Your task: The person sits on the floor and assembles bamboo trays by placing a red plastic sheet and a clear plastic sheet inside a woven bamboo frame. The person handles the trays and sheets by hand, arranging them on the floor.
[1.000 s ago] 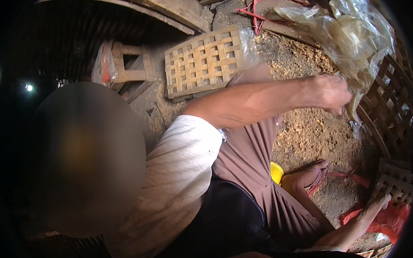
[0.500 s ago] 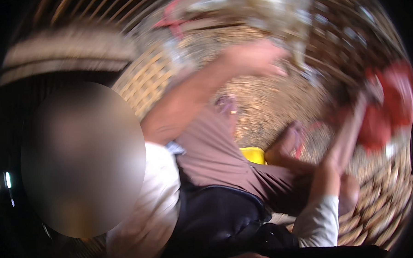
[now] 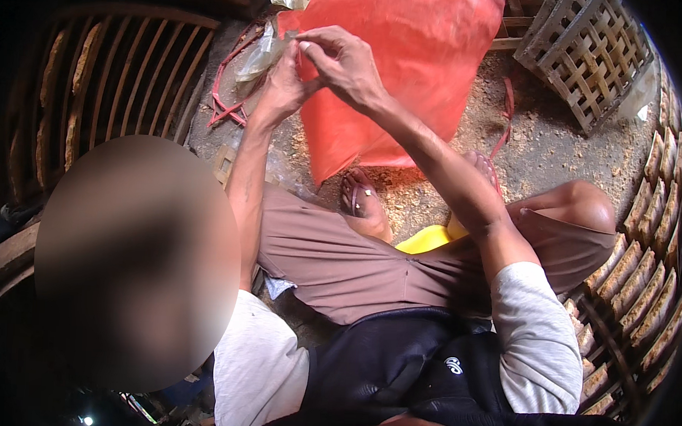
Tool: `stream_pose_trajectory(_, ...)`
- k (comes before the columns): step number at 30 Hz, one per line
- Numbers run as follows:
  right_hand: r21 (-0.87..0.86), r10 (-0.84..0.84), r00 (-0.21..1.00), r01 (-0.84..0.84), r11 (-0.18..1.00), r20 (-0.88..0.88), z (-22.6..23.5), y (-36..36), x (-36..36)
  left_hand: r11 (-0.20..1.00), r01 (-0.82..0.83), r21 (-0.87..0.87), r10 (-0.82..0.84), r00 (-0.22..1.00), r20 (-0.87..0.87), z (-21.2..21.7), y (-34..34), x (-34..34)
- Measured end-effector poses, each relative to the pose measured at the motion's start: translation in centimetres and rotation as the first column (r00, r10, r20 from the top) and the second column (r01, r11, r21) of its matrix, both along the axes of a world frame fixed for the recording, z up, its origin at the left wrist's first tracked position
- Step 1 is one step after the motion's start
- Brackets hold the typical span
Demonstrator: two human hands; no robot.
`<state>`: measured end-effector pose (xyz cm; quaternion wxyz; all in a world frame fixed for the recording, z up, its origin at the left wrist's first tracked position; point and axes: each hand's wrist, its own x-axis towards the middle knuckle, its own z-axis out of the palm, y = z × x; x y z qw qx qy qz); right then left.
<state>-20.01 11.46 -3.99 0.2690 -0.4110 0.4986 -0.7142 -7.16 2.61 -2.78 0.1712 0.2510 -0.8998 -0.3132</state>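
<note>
A large red plastic bag [image 3: 396, 86] hangs spread out in front of me, its lower edge just above the floor near my feet. At its upper left corner, both hands are together. My left hand [image 3: 284, 87] pinches the edge there with thumb and fingers. My right hand [image 3: 346, 67] crosses over beside it, its fingers curled in on the same corner. The fingertips meet, and the exact grip between them is partly hidden. Below the bag, a yellow object [image 3: 426, 239] shows between my feet, mostly covered by my legs.
A woven bamboo basket [image 3: 583, 60] leans at the far right. Slatted racks bearing pale slabs [image 3: 642, 287] curve along the right side, and another slatted rack [image 3: 126, 82] stands left. Red cord [image 3: 227, 109] and clear plastic [image 3: 260, 53] lie left of the bag. Pale crumbs cover the floor.
The red bag has come from the far right, where my right hand had it, to the front and spread out. My right hand has swung left to meet my left hand at its corner.
</note>
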Motion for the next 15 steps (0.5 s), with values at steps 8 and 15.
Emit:
stream_pose_trajectory(8,0.022,-0.4,0.916,0.4,0.916,-0.032,-5.1,-1.8,-4.1,0.933,-0.241,0.268,0.287,0.947,-0.146,2.6,-1.0,1.1)
stream_pose_trajectory(15,0.482,-0.382,0.376,-0.221,0.848,0.844,-19.3,4.6,-6.8,0.873,-0.338,0.351,0.408,0.901,-0.147,2.6,-3.0,4.1)
